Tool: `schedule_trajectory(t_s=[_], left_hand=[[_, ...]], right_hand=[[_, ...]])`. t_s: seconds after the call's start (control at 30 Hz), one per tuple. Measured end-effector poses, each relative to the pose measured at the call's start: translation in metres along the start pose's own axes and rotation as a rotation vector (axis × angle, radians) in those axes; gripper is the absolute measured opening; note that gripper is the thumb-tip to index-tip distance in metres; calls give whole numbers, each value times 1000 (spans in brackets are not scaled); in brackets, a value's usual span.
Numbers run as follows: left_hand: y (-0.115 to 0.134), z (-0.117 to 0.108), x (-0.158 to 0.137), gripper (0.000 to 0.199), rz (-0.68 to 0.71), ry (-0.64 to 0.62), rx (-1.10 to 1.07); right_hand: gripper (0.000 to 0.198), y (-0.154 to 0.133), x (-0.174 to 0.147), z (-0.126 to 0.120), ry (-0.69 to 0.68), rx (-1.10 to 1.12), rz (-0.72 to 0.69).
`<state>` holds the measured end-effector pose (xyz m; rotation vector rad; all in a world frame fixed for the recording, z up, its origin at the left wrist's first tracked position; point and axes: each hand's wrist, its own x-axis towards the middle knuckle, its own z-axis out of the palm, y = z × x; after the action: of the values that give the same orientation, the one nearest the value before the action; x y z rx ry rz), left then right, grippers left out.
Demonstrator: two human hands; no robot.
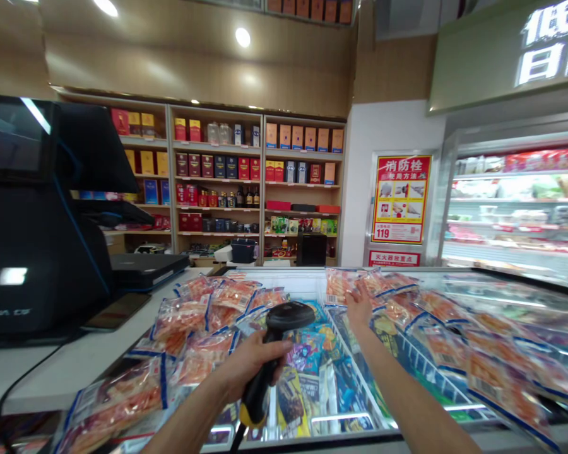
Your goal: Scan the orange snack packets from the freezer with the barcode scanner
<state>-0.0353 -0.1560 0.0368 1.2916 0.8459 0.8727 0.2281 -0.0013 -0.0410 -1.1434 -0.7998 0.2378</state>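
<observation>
My left hand [255, 362] is wrapped around the handle of a black and yellow barcode scanner [288, 315], whose head points ahead over the freezer. Farther forward, my right hand [360, 309] reaches onto a clear, blue-edged packet of orange-pink food [339, 287]. Its fingers look apart and touch the packet's right side. More such packets lie on the freezer's glass in two groups: a left pile [184, 315] beside the scanner and a right spread [447, 347] beyond my right forearm. The exact food inside cannot be made out.
Beneath the glass, the chest freezer [260, 275] holds colourful bags [307, 353] and white wire dividers. At left, a black checkout terminal [38, 239] and a phone [118, 312] sit on a white counter [66, 372]. Shelves of boxes [218, 165] and an open fridge [515, 208] stand behind.
</observation>
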Motion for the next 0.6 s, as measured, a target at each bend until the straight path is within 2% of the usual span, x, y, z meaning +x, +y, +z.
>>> schedule_trajectory(t_s=[0.13,0.3,0.5,0.6], left_hand=[[8,-24,-2,20,57,109,30],[11,-51,-12,21,73,279,11],[4,-62,-27,23,83,276,12],[1,-67,-30,24,54,311,0]], right_hand=[[56,-9,-22,12,-102,-18,33],[56,-17,-76,46,-263,53,78],[51,-27,-144,80,-494,37,92],[48,-34,-162,88,-536,-52,84]])
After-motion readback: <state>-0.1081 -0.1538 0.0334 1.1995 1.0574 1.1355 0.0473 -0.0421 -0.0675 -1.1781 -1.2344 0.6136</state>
